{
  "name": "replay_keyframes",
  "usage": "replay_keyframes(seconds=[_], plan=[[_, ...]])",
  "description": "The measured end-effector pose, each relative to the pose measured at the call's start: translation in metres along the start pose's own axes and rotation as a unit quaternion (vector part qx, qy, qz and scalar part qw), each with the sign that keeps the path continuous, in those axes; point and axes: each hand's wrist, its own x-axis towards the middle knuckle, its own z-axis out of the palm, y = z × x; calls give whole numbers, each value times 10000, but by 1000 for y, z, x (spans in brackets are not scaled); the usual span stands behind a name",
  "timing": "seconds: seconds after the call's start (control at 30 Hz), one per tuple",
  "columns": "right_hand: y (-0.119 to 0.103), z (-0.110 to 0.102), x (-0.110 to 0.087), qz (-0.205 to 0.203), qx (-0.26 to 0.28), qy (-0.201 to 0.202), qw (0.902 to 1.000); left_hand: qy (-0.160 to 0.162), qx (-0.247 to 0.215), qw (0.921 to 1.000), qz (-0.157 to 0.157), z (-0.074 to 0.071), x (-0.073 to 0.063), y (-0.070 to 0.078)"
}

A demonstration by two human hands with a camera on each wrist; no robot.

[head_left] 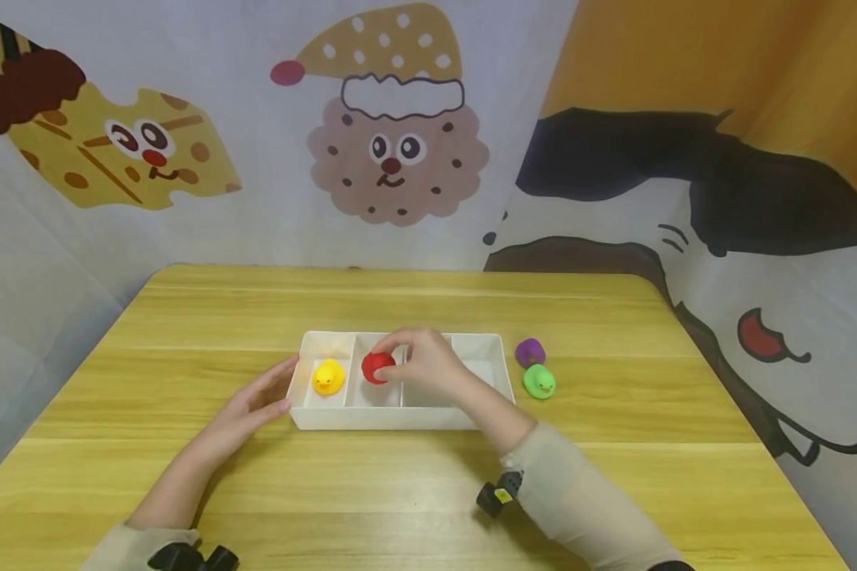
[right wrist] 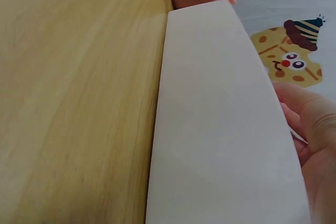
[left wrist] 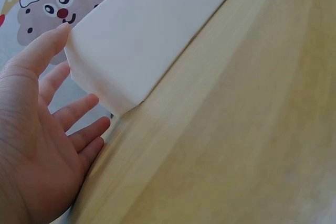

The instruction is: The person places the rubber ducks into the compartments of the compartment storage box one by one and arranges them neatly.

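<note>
A white divided box (head_left: pixel 389 418) lies on the table, with a yellow rubber duck (head_left: pixel 328 377) in its leftmost compartment. My right hand (head_left: pixel 428 365) pinches a small round red toy (head_left: pixel 376 367) between thumb and fingers, over the second compartment from the left. In the right wrist view, the box's front wall (right wrist: pixel 220 114) hides that toy, and only part of the right hand (right wrist: pixel 315 135) shows. At the box's left end, my left hand (head_left: pixel 246 408) rests its fingertips against the wall, fingers loosely spread. The left wrist view shows the thumb (left wrist: pixel 52 45) at the box's corner.
Just right of the box, a green rubber duck (head_left: pixel 539 381) and a purple toy (head_left: pixel 531 352) sit close together on the wooden table (head_left: pixel 414 492). A cloth (head_left: pixel 257 230) with cartoon prints hangs behind the table's far edge.
</note>
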Motion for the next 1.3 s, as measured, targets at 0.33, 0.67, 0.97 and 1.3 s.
replay_keyframes(seconds=[0.33,0.67,0.97,1.3], plan=[[4,4,8,266,-10,-331,9991,-8,57,10000,-30,-1,0,1],[9,10,14,438,-340,-561,9969,-1,-21,10000,4,0,1,1],[6,10,18,438,-639,-793,9938,9,-63,10000,-3,0,1,0],[3,11,21,691,-956,-941,9886,-1,-46,10000,36,0,0,1]])
